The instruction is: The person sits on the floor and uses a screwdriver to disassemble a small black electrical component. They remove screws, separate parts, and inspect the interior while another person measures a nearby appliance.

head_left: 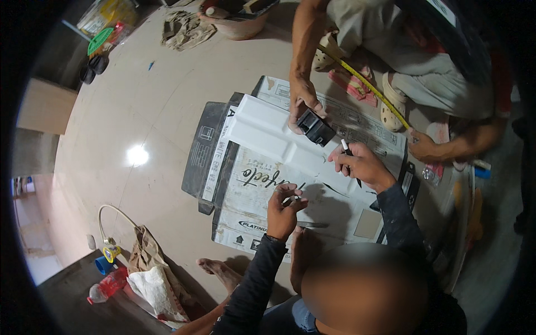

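My right hand, in a dark sleeve, is closed around a black marker with a white end, held over a long white panel with a raised, stepped profile. My left hand has its fingers curled over the cardboard; a small thing shows at the fingertips, too small to name. Across from me a co-worker's hand holds a boxy black object on the panel, close to my marker. The co-worker's other hand grips the end of a yellow measuring tape.
Flattened printed cardboard lies beneath the panel. On it are a beige square piece and a thin grey strip. A red bottle and brown bag stand lower left. Far back are a basin and a rag.
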`<action>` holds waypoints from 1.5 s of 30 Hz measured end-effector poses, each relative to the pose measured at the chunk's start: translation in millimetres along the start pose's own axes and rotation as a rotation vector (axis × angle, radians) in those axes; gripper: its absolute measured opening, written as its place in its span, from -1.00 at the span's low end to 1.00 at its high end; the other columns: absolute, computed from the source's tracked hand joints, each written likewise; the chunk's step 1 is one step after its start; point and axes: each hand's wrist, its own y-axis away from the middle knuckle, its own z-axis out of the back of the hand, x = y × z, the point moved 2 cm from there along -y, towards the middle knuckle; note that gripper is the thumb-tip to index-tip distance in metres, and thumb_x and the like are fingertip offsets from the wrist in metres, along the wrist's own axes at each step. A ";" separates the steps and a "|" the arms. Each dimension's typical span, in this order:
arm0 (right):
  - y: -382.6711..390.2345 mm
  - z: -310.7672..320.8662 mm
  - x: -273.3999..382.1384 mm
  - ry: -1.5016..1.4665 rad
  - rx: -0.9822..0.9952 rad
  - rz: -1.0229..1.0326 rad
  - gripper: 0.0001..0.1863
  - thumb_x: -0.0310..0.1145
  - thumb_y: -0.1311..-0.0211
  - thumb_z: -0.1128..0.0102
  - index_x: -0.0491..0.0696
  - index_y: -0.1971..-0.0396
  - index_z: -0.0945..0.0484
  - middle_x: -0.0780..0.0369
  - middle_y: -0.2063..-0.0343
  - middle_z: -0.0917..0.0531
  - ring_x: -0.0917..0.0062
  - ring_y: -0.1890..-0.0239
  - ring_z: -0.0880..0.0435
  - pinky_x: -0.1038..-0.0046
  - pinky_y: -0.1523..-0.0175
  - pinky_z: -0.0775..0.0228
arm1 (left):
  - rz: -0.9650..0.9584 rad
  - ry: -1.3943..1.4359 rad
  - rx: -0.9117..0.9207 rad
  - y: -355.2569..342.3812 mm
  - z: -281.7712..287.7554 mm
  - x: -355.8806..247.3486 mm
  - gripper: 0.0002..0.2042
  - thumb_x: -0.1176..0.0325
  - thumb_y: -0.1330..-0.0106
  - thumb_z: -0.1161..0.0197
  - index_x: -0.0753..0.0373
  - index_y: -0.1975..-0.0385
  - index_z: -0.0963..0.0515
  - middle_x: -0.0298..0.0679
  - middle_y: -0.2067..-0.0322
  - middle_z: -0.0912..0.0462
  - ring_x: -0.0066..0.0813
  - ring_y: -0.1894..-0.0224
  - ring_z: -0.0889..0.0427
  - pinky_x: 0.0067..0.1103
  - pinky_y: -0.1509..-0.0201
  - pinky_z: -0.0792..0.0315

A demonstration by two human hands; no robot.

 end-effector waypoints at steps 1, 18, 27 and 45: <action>0.1 -0.5 0.5 -0.022 0.011 -0.007 -0.81 -0.37 -0.35 -0.24 -0.16 0.19 -0.69 0.34 0.46 -0.62 0.75 0.52 -0.45 0.67 0.44 -0.20 | -0.015 0.028 -0.008 -0.2 2.6 -0.4 -0.66 0.72 -0.24 -0.19 0.40 -0.03 -0.47 -0.10 0.08 -0.65 -0.36 0.12 -0.74 -0.48 -0.08 -0.66; 10.6 3.4 -1.1 0.113 -0.311 0.196 -0.73 -0.42 -0.28 -0.38 -0.15 0.05 -0.67 0.42 0.43 -0.62 0.76 0.45 -0.45 0.60 0.30 -0.35 | -0.082 -0.042 -0.023 -24.7 6.4 -7.6 -0.74 0.52 -0.35 -0.10 0.36 0.00 -0.54 -0.22 0.30 -0.68 -0.58 0.33 -0.56 -0.63 0.21 -0.45; 5.8 -1.3 -15.8 0.411 -0.288 0.248 -0.59 -0.31 -0.25 -0.42 -0.09 -0.08 -0.67 0.30 0.30 -0.70 0.62 0.34 -0.59 0.49 0.19 -0.47 | -0.147 -0.183 -0.065 -25.3 -10.7 14.7 -0.72 0.40 -0.43 -0.29 0.37 -0.06 -0.53 -0.18 0.25 -0.74 -0.55 0.23 -0.64 -0.60 0.13 -0.48; -32.2 -6.9 -37.0 0.596 -0.297 0.320 -0.36 -0.04 -0.22 -0.50 -0.29 -0.09 -0.67 -0.12 0.03 -0.75 0.06 -0.05 -0.75 0.24 -0.19 -0.54 | 0.117 -0.056 -0.187 -50.4 -31.2 19.3 -0.69 0.20 -0.37 -0.51 0.38 0.31 -0.68 -0.29 0.39 -0.74 -0.69 0.47 -0.50 -0.66 0.39 -0.32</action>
